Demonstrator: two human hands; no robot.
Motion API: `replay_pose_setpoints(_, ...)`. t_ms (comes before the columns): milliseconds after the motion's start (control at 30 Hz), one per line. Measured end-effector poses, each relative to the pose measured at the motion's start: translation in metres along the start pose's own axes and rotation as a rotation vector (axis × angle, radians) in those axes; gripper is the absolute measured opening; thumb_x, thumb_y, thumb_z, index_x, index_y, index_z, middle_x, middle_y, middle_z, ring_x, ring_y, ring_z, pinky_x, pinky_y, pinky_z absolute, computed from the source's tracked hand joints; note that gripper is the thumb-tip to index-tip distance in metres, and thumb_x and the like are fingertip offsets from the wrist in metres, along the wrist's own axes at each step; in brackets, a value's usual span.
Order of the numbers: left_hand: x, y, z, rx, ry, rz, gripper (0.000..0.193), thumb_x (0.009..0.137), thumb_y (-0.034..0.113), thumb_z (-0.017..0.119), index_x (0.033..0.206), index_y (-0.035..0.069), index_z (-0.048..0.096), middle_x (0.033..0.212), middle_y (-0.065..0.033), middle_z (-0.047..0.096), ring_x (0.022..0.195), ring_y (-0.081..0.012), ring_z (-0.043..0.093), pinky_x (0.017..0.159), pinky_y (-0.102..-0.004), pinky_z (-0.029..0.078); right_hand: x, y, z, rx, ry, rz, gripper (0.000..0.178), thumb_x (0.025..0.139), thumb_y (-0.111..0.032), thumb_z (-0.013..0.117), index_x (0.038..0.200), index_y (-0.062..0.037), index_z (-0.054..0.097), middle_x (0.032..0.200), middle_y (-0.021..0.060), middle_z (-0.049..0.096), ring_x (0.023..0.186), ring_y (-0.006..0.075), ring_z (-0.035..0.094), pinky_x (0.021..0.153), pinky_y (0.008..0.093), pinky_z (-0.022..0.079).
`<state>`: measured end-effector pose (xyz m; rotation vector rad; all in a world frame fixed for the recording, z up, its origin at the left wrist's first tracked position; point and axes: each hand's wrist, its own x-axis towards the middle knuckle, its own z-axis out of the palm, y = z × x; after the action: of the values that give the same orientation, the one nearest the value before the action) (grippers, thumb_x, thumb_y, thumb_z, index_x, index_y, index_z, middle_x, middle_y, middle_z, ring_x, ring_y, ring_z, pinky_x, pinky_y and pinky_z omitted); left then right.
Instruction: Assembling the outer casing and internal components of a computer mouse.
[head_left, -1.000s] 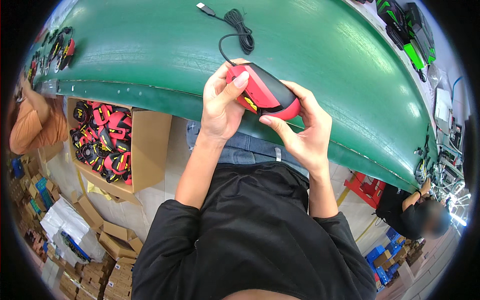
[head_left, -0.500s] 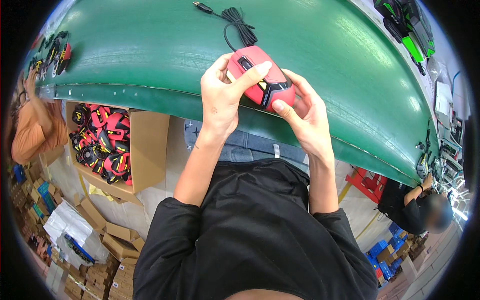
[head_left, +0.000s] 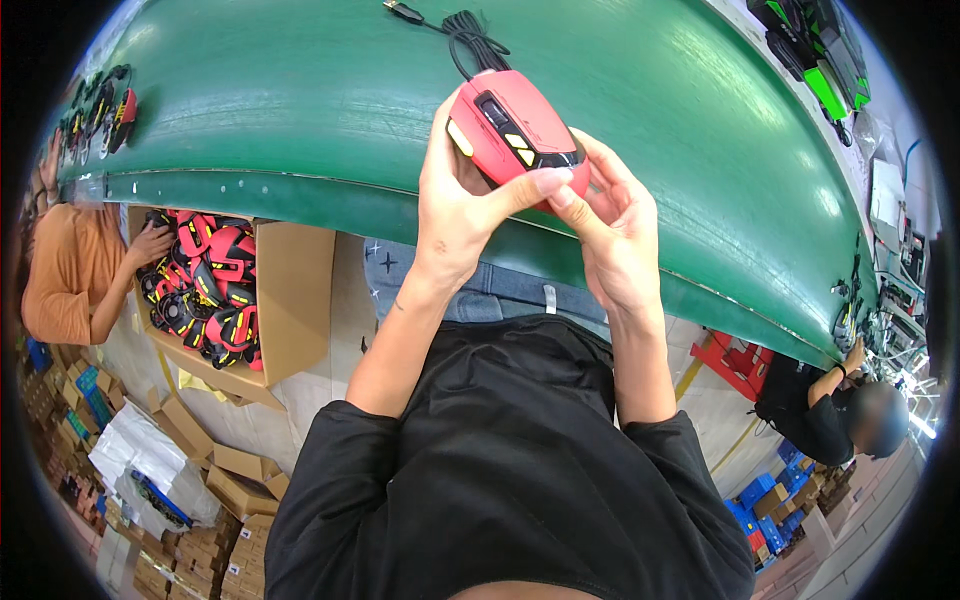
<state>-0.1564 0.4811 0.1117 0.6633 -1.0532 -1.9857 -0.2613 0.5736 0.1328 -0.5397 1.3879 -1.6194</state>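
Note:
A red and black computer mouse [head_left: 515, 125] with yellow side buttons is held over the near edge of the green work surface [head_left: 300, 90]. My left hand [head_left: 460, 205] grips its left side, the thumb pressed near its rear end. On the other side my right hand [head_left: 610, 200] closes round the rear right, its thumb beside the left one. The fingers beneath the mouse are partly hidden. From its front end a black cable [head_left: 478, 42] runs to a tied coil lying on the green surface, with the plug at its far left.
A cardboard box [head_left: 295, 300] full of red and black mice stands at left; a co-worker in orange [head_left: 75, 265] reaches into it. More mice [head_left: 122, 120] lie at the far left. Another person [head_left: 815, 400] sits at right near a red crate [head_left: 735, 365]. Flattened cartons cover the floor.
The mouse has tilted up and moved slightly up and left. My left thumb has slid from its top to its rear end. The orange-clad co-worker's hand now reaches into the box.

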Motion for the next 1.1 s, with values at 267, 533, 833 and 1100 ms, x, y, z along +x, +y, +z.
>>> replay_pose_setpoints(267, -0.007, 0.000, 0.000, -0.091, -0.054, 0.039, 0.074, 0.073, -0.006, 0.079, 0.134, -0.005, 0.037, 0.119, -0.0116, 0.057, 0.109, -0.0189, 0.059, 0.096, -0.0339, 0.050, -0.011, -0.006, 0.006, 0.340, 0.020, 0.143, 0.052, 0.092, -0.006, 0.065, 0.138, 0.0046, 0.045, 0.131, 0.0145, 0.056, 0.119, 0.0222, 0.056, 0.102, 0.0367, 0.045)
replay_pose_setpoints(533, -0.009, 0.002, -0.006, 0.085, -0.147, 0.086, 0.080, 0.069, 0.002, 0.086, 0.135, -0.006, 0.040, 0.122, -0.0130, 0.058, 0.112, -0.0193, 0.059, 0.098, -0.0340, 0.049, -0.013, -0.015, 0.005, 0.085, -0.040, 0.046, 0.073, 0.078, -0.011, 0.081, 0.137, 0.0000, 0.039, 0.131, 0.0144, 0.053, 0.120, 0.0220, 0.053, 0.104, 0.0381, 0.042)
replay_pose_setpoints(833, -0.014, 0.002, -0.005, 0.100, -0.139, 0.025, 0.086, 0.071, 0.006, 0.085, 0.140, -0.008, 0.036, 0.126, -0.0144, 0.056, 0.114, -0.0206, 0.058, 0.099, -0.0340, 0.049, -0.003, -0.002, -0.002, 0.140, -0.105, 0.111, 0.076, 0.076, -0.007, 0.082, 0.139, 0.0069, 0.043, 0.131, 0.0168, 0.056, 0.113, 0.0206, 0.058, 0.096, 0.0337, 0.048)
replay_pose_setpoints(1100, -0.011, 0.003, -0.004, 0.123, -0.142, 0.030, 0.082, 0.072, 0.004, 0.084, 0.139, -0.008, 0.037, 0.125, -0.0134, 0.057, 0.113, -0.0189, 0.058, 0.099, -0.0337, 0.047, 0.000, -0.007, -0.007, 0.163, -0.129, 0.162, 0.067, 0.081, -0.007, 0.076, 0.138, 0.0081, 0.043, 0.131, 0.0163, 0.056, 0.114, 0.0210, 0.058, 0.098, 0.0351, 0.047)
